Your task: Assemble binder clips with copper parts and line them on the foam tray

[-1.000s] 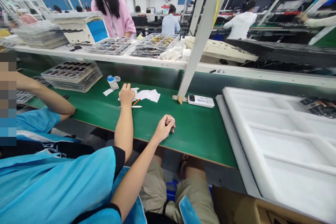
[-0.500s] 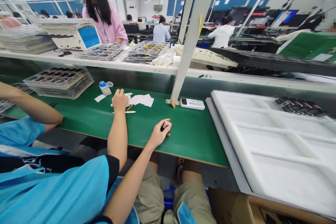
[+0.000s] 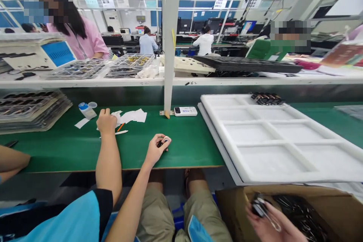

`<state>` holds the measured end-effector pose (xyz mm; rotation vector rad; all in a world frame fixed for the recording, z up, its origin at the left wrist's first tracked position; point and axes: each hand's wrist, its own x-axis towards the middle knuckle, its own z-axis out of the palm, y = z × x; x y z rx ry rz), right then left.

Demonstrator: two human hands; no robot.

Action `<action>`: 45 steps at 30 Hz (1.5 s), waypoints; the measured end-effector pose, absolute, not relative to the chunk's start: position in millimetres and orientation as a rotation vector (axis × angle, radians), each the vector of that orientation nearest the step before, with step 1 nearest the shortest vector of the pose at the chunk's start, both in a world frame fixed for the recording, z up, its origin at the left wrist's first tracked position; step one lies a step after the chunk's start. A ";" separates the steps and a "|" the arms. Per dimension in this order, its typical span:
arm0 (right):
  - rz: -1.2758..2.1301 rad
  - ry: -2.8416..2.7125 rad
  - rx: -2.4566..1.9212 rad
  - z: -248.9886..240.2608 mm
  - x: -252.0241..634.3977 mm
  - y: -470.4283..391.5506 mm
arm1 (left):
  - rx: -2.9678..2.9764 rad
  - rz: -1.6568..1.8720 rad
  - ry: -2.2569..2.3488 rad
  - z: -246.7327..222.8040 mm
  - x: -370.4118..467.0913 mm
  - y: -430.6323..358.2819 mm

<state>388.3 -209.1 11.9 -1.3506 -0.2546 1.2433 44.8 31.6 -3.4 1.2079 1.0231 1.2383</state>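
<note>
In my left hand (image 3: 155, 150), above the green bench top near its front edge, is a small pink-and-black device (image 3: 166, 141); my fingers are closed round it. My right hand (image 3: 273, 221) is low at the right, over an open cardboard box (image 3: 232, 211). It grips a small black device (image 3: 258, 206) with a pale loop hanging from it, blurred by motion. Several black items with loops (image 3: 300, 215) lie inside the box.
A co-worker's hand (image 3: 106, 121) rests by white paper slips (image 3: 133, 116), a white pen (image 3: 120, 132) and a blue-capped bottle (image 3: 87, 111). A white foam tray (image 3: 263, 123) with black devices (image 3: 267, 98) stands right, beside a white handheld unit (image 3: 185, 111) and post (image 3: 170, 45).
The view has turned right. My right hand has come into view at the box, holding a black device. My left hand still holds the pink-and-black device.
</note>
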 end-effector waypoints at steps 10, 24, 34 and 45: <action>1.745 -0.489 -0.868 30.4 263.1 -108.3 | 1.238 1.273 1.015 -0.6 47.1 28.4; 1.599 -0.964 -0.904 -4.5 256.8 25.6 | 1.148 1.323 1.002 -3.3 31.7 14.5; 1.486 -1.408 -0.873 -4.0 256.0 17.1 | 1.163 1.257 1.010 -0.8 29.8 18.0; 1.535 -1.663 -0.914 -16.4 270.6 23.1 | 1.239 1.061 1.015 0.3 25.4 15.9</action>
